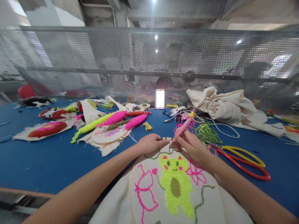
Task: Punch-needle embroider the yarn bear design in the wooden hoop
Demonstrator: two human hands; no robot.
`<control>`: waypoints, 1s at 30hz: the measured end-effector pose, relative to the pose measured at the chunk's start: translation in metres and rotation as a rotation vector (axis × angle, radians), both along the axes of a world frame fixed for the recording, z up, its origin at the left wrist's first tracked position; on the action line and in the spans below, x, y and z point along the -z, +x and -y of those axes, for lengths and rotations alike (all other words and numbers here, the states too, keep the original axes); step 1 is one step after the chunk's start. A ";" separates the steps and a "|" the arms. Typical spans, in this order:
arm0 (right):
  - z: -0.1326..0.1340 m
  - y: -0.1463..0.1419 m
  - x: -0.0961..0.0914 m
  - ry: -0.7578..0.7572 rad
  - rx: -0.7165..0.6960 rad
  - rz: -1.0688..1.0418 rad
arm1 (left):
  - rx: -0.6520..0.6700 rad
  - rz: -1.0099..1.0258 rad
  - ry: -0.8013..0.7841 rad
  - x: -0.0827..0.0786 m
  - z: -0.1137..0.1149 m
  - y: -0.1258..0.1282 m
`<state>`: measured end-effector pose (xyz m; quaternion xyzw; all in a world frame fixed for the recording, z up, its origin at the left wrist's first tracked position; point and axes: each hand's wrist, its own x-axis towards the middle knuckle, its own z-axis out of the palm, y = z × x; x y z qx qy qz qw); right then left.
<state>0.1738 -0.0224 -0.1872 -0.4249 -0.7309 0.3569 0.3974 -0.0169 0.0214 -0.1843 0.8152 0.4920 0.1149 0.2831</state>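
Note:
A white cloth [149,168] stretched in a round embroidery hoop [131,189] leans toward me. On it is a yellow-green stitched bear [177,186] with pink flower outlines and dark green lines. My left hand [150,144] is closed on the far rim of the hoop, beside its metal screw. My right hand [190,144] is closed round a pink punch needle [183,127] with a yellow end, held tilted. Its tip is at the cloth near the top rim, mostly hidden by the fingers.
Scissors [243,158] with red and yellow handles lie right, beside tangled green yarn [207,132] and a white cable [224,127]. Bundled cream cloth [224,105] is behind. Pink yarn [136,120] and another hooped embroidery [107,135] lie left on the blue table [58,165]. A perforated metal screen [93,53] stands behind.

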 end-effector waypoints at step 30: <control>0.010 -0.004 -0.011 0.327 0.213 0.227 | -0.024 0.096 -0.082 -0.006 0.001 0.001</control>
